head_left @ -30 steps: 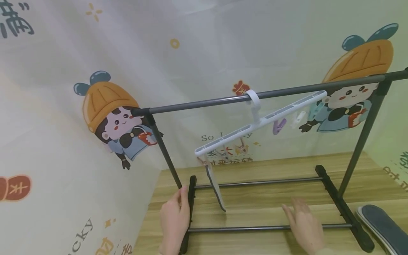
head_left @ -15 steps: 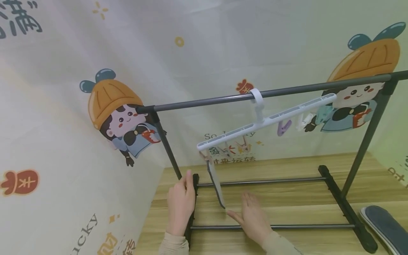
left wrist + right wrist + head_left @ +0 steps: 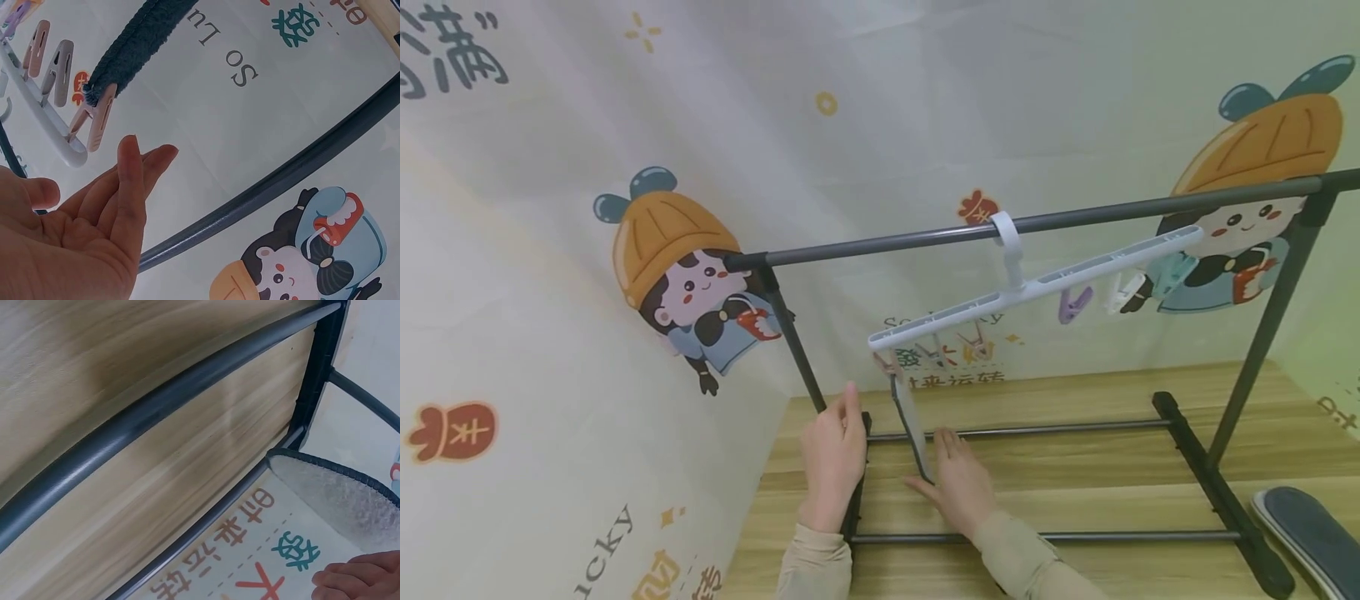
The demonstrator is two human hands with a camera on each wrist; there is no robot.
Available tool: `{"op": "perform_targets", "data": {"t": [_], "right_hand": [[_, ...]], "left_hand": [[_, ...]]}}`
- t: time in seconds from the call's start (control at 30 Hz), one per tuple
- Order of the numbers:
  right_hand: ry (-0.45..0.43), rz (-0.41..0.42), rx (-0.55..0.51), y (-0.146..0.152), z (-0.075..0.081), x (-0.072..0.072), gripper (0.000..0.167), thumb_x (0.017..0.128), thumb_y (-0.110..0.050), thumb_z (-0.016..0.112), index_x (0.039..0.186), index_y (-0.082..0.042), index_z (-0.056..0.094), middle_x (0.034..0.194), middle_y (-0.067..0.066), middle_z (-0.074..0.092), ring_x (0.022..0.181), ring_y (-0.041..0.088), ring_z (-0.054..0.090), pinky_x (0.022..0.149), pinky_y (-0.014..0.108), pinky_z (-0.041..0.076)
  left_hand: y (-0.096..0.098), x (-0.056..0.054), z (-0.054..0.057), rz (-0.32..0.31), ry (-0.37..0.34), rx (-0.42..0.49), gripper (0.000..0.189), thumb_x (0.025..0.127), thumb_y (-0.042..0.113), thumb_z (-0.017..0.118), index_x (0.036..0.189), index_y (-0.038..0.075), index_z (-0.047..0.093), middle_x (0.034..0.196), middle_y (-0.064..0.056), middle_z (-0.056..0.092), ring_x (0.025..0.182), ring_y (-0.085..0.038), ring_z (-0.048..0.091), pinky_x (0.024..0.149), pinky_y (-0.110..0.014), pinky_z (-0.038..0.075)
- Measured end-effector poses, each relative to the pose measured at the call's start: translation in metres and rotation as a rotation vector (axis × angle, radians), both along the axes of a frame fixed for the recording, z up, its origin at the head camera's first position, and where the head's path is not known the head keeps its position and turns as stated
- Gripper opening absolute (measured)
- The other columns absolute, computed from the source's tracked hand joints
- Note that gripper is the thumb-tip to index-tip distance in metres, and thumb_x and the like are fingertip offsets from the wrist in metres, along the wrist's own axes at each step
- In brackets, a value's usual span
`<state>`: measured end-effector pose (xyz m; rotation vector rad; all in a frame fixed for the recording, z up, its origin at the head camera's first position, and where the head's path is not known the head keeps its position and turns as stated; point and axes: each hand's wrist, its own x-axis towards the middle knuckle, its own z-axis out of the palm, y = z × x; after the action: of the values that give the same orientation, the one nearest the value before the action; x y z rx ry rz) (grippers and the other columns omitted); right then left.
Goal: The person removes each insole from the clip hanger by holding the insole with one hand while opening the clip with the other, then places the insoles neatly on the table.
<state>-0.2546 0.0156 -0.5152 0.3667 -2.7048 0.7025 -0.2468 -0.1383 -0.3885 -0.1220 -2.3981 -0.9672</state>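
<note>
A white clip hanger (image 3: 958,315) hooks over the rack's top rail and slopes down to the left. From a pink clip (image 3: 100,122) at its low end hangs an insole (image 3: 912,429), dark and fuzzy on one face, pale on the other. My left hand (image 3: 835,458) is raised just left of the insole, fingers extended and holding nothing. On the other side, my right hand (image 3: 958,483) is at the insole's lower end, fingers alongside the pale face and thumb near the bottom tip. In the right wrist view, fingertips (image 3: 356,578) show below the pale face.
The black rack (image 3: 1255,333) stands on a wood-grain surface (image 3: 1097,492), with two low crossbars (image 3: 1120,536). Another dark insole (image 3: 1311,533) lies at the right. Several other clips, including a purple clip (image 3: 1075,305), hang along the hanger. A printed cloth (image 3: 880,125) stands behind.
My right hand has moved left from the low crossbar's right part to the hanging insole. My left hand has risen slightly beside the rack's left post. The hanger has tilted a little closer to level.
</note>
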Motion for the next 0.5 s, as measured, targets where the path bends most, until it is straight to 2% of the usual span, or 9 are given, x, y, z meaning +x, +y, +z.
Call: {"op": "perform_targets", "data": {"t": [0.1,0.2,0.3,0.33,0.4,0.5], "right_hand": [[0.039,-0.020,-0.005,-0.005,0.001,-0.005,0.086,0.085,-0.056,0.068,0.136,0.012,0.049,0.138,0.030,0.054,0.123,0.044,0.057,0.094,0.049,0.052],[0.095,-0.032,-0.016,-0.008,0.001,-0.009,0.082,0.084,-0.053,0.071,0.133,0.011,0.052,0.135,0.029,0.057,0.120,0.043,0.059,0.087,0.048,0.056],[0.149,-0.022,-0.013,-0.010,0.001,-0.014,0.074,0.087,-0.047,0.071,0.132,0.009,0.055,0.132,0.027,0.060,0.119,0.039,0.061,0.086,0.045,0.056],[0.163,-0.016,-0.012,-0.010,0.000,-0.016,0.070,0.088,-0.045,0.071,0.131,0.009,0.056,0.132,0.026,0.060,0.118,0.038,0.062,0.085,0.044,0.057],[0.206,-0.003,-0.012,-0.011,-0.003,-0.019,0.060,0.091,-0.036,0.071,0.128,0.008,0.058,0.128,0.026,0.063,0.116,0.038,0.064,0.084,0.043,0.057],[0.244,0.001,-0.011,-0.011,-0.005,-0.022,0.047,0.093,-0.025,0.069,0.125,0.008,0.061,0.125,0.025,0.065,0.112,0.037,0.066,0.082,0.042,0.058]], "left_hand": [[0.001,-0.001,0.000,0.007,-0.007,-0.008,0.052,0.108,0.035,0.036,0.099,0.001,0.073,0.081,-0.021,0.073,0.086,-0.036,0.072,0.084,-0.053,0.055],[0.002,-0.002,0.002,0.002,-0.016,-0.002,0.053,0.108,0.037,0.035,0.117,-0.003,0.069,0.096,-0.024,0.074,0.085,-0.035,0.072,0.085,-0.054,0.055],[0.005,-0.003,0.004,-0.002,-0.014,0.009,0.054,0.108,0.038,0.036,0.118,-0.003,0.069,0.101,-0.024,0.073,0.084,-0.035,0.073,0.085,-0.054,0.054],[0.006,-0.003,0.004,-0.002,-0.015,0.014,0.054,0.108,0.038,0.036,0.118,-0.004,0.069,0.102,-0.024,0.073,0.081,-0.034,0.073,0.086,-0.053,0.054],[0.007,-0.003,0.005,-0.007,-0.017,0.024,0.054,0.107,0.038,0.036,0.119,-0.004,0.068,0.105,-0.024,0.072,0.065,-0.026,0.071,0.084,-0.052,0.055],[0.011,-0.002,0.006,-0.014,-0.001,0.014,0.050,0.107,0.036,0.040,0.119,-0.003,0.068,0.106,-0.023,0.072,0.063,-0.025,0.071,0.079,-0.050,0.057]]}}
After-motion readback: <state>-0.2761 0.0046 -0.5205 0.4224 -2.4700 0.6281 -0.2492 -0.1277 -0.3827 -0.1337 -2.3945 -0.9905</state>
